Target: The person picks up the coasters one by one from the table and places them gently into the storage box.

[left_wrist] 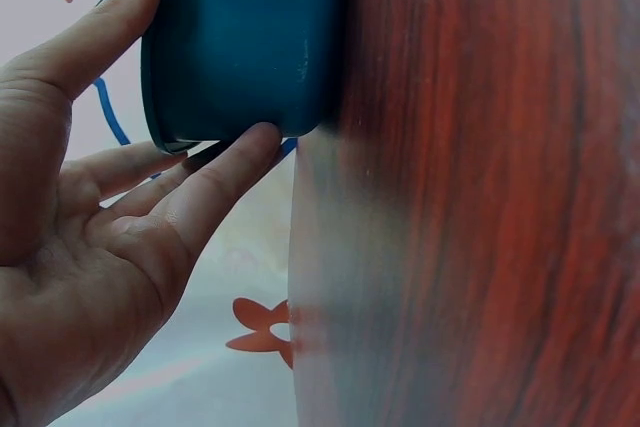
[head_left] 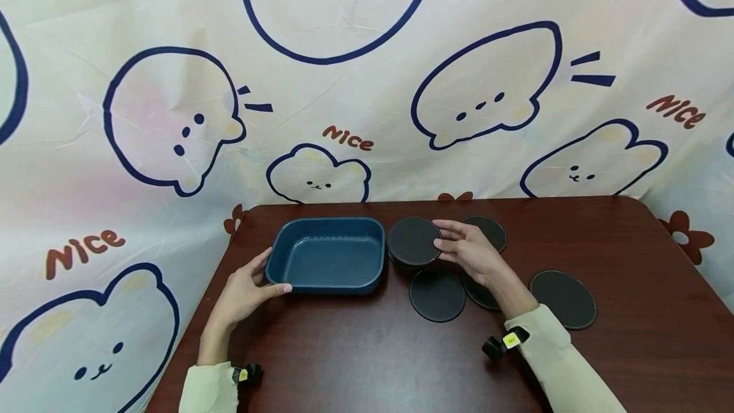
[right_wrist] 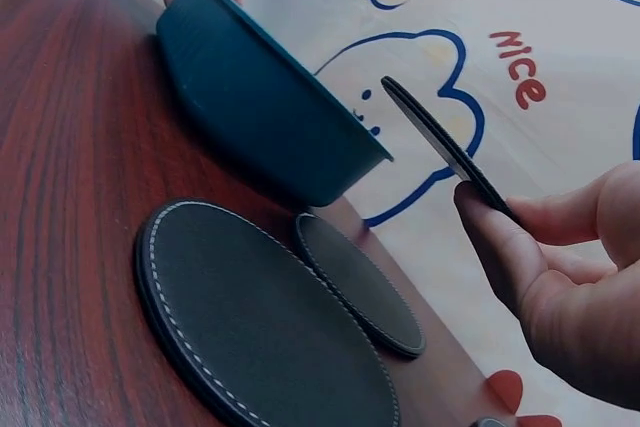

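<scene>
Dark reddish-brown wooden table (head_left: 631,349), rounded far corners, visible grain. Four round black coasters with stitched edges lie flat on it, untouched: one at centre (head_left: 437,296), one just right of it and partly hidden (head_left: 478,295), one further right, apart from the others (head_left: 563,299), one toward the far edge (head_left: 490,229). Cream cloth backdrop (head_left: 367,81) hangs behind and around the table, printed with blue-outlined cartoon animal faces, the word "nice" in rust-red, and small red flowers.

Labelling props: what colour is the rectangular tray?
Dark blue tray, clearest in the head view.
</scene>
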A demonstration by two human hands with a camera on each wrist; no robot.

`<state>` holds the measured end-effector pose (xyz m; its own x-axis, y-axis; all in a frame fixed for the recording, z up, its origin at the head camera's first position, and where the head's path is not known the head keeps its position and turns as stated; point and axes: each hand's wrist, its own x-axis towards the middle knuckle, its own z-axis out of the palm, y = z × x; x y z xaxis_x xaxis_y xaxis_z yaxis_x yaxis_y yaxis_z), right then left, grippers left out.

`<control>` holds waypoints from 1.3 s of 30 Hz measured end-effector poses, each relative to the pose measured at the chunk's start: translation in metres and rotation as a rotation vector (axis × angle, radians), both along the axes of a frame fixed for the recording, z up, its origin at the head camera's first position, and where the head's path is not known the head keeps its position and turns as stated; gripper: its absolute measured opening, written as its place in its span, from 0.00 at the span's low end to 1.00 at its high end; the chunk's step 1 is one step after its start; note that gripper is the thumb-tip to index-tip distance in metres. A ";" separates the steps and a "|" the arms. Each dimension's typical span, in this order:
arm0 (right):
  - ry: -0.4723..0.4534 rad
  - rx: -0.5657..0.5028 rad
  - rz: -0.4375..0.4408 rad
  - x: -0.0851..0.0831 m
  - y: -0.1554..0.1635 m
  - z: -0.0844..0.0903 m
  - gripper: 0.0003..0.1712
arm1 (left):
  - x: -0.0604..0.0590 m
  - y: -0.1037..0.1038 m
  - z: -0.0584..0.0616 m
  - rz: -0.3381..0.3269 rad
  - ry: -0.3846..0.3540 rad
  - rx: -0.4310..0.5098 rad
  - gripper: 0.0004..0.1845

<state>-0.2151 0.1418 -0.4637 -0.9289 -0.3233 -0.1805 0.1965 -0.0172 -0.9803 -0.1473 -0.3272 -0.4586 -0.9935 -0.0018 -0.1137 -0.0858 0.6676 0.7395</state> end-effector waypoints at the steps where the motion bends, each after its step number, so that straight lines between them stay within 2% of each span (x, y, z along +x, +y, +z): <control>1: -0.002 0.001 0.003 -0.001 -0.001 -0.001 0.35 | 0.000 0.000 0.000 0.000 -0.001 0.001 0.56; 9: -0.019 -0.014 0.019 -0.005 -0.012 -0.005 0.35 | 0.001 0.000 0.003 0.004 -0.005 0.003 0.56; 27: -0.048 -0.010 0.049 -0.010 -0.039 0.004 0.34 | 0.001 -0.002 0.000 -0.001 0.008 0.013 0.56; 39: -0.028 -0.004 0.099 -0.013 -0.054 0.008 0.34 | 0.000 -0.002 0.001 0.004 0.005 0.016 0.55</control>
<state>-0.2281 0.0875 -0.4561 -0.8872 -0.4138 -0.2040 0.2244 -0.0007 -0.9745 -0.1472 -0.3288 -0.4579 -0.9940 -0.0044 -0.1092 -0.0853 0.6556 0.7503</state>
